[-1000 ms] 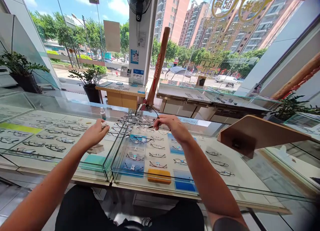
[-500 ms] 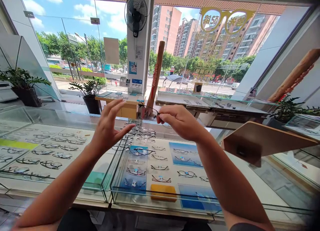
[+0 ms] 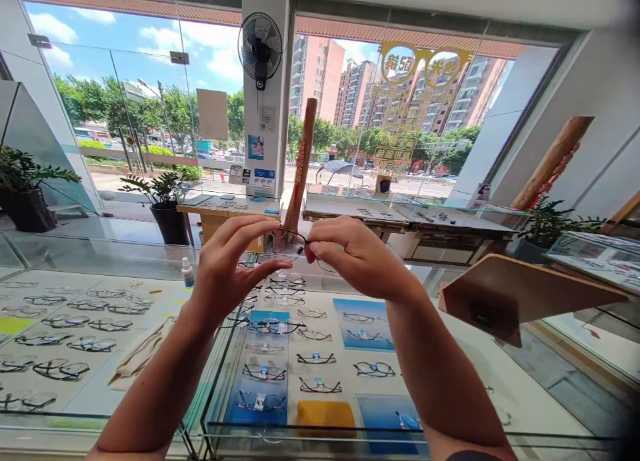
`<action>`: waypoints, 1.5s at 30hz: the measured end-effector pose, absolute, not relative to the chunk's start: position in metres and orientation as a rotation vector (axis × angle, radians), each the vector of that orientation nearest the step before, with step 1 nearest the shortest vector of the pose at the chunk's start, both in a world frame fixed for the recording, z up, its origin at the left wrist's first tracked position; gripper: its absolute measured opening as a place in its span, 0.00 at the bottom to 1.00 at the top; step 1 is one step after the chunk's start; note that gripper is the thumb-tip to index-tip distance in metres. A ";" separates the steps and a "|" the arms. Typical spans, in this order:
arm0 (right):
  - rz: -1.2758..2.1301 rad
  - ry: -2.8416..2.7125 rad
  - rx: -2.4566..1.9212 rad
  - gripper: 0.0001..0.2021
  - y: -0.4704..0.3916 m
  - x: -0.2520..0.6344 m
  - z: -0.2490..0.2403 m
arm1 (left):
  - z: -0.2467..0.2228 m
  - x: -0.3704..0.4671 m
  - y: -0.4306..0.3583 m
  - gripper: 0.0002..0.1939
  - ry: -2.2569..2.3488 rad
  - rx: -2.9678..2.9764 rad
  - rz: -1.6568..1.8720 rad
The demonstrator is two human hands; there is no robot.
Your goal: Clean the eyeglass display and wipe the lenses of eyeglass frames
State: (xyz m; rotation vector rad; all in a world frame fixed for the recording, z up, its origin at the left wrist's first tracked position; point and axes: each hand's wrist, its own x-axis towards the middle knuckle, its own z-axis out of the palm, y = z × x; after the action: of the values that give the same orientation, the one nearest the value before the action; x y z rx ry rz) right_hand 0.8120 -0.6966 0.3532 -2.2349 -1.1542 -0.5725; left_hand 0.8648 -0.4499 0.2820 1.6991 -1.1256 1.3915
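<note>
A thin dark-framed pair of glasses (image 3: 293, 233) is held up over the glass display case (image 3: 220, 354). My right hand (image 3: 350, 254) pinches its frame near the middle, between thumb and fingers. On the other side, my left hand (image 3: 230, 258) has its thumb below and its fingertips above one lens, closing on the rim. The far lens is partly hidden behind my right hand. Rows of other glasses (image 3: 316, 358) lie in the case beneath both hands.
A small white bottle (image 3: 187, 272) stands left of my left hand, and a beige cloth (image 3: 143, 358) lies near my left forearm. At the right a brown tilted panel (image 3: 515, 294) rises above the counter. Potted plants (image 3: 167, 208) and a wooden post (image 3: 302, 161) stand beyond.
My left hand has moved in from the side to the glasses, its fingers now at the lens rim. The view has shifted, bringing the bottle and cloth into sight.
</note>
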 end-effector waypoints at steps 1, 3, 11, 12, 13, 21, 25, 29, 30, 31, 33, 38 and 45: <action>-0.582 -1.161 -2.232 0.18 -0.696 0.812 0.353 | 0.282 0.865 -0.448 0.27 -1.118 1.697 1.397; -0.656 -1.134 -2.216 0.15 -0.697 0.811 0.350 | 0.283 0.867 -0.445 0.26 -1.101 1.696 1.395; -1.200 -0.725 -2.022 0.31 -0.707 0.818 0.291 | 0.280 0.876 -0.435 0.29 -0.865 1.686 1.159; -1.232 -0.691 -1.986 0.28 -0.706 0.821 0.285 | 0.279 0.877 -0.435 0.29 -0.854 1.683 1.125; -1.255 -0.664 -1.953 0.26 -0.704 0.824 0.279 | 0.279 0.878 -0.436 0.29 -0.852 1.677 1.094; -1.223 -0.519 -1.860 0.23 -0.691 0.843 0.265 | 0.273 0.894 -0.445 0.30 -0.788 1.620 0.946; -1.155 -0.471 -1.843 0.22 -0.689 0.853 0.260 | 0.268 0.905 -0.449 0.30 -0.744 1.597 0.927; -1.127 -0.454 -1.829 0.23 -0.691 0.860 0.258 | 0.261 0.913 -0.455 0.34 -0.704 1.539 0.957; -1.131 -0.452 -1.825 0.23 -0.691 0.861 0.257 | 0.259 0.916 -0.456 0.35 -0.696 1.518 0.958; -1.145 -0.448 -1.825 0.22 -0.691 0.861 0.257 | 0.257 0.919 -0.458 0.36 -0.689 1.495 0.951; -1.205 -0.439 -1.837 0.22 -0.689 0.859 0.257 | 0.252 0.928 -0.461 0.37 -0.683 1.447 0.906; -1.432 -0.429 -1.874 0.21 -0.677 0.855 0.256 | 0.245 0.954 -0.468 0.33 -0.709 1.345 0.721; -1.415 -0.445 -1.866 0.20 -0.678 0.858 0.256 | 0.242 0.951 -0.474 0.33 -0.678 1.337 0.756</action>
State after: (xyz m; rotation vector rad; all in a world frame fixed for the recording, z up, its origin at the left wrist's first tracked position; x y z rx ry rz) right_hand 0.8585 -0.6777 0.2561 -1.8659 -0.4446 -1.4152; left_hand 0.9507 -0.4737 0.2421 1.3366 -0.6776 0.7555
